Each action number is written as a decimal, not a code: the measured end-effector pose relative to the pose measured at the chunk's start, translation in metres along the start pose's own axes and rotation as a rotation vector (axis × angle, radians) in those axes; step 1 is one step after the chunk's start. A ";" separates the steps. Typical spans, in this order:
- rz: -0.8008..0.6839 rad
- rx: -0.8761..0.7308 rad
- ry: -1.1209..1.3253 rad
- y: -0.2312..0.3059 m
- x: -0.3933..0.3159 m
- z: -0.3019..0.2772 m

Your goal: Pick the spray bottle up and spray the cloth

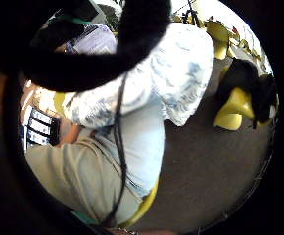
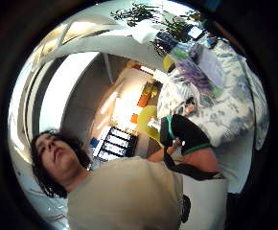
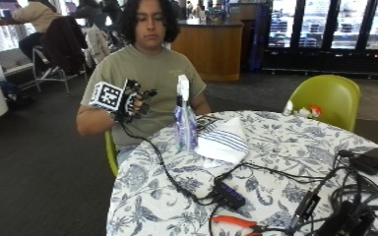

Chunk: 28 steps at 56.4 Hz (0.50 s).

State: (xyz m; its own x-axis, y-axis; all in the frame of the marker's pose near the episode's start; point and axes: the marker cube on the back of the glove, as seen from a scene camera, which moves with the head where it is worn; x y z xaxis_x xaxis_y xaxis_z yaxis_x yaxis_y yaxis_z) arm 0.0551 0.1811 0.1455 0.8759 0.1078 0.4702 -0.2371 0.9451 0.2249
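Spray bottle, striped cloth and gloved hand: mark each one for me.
spray bottle [image 3: 185, 125], outside view, on its clear body.
striped cloth [image 3: 223, 140], outside view, on the middle of the folded fabric.
gloved right hand [image 3: 135, 103], outside view, on the palm, raised beside the bottle.

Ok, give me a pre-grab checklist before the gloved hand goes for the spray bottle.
1. Spray bottle upright on the table: ok.
2. Gloved right hand free, holding nothing: ok; it is raised beside the bottle, fingers relaxed.
3. Cloth laid within the bottle's range: ok, it lies right beside the bottle.
4. Which way the nozzle points: cannot tell.
5. Black cable clear of the bottle's base: cannot tell; it passes close by.
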 end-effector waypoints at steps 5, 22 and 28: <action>0.030 0.020 -0.099 -0.028 -0.011 0.015; 0.192 0.211 -0.173 -0.124 -0.039 0.068; 0.174 0.286 -0.120 -0.154 -0.032 0.076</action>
State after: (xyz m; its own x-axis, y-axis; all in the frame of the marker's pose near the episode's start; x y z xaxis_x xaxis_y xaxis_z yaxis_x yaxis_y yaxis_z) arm 0.0316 0.0087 0.1606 0.7606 0.2067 0.6154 -0.5011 0.7896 0.3542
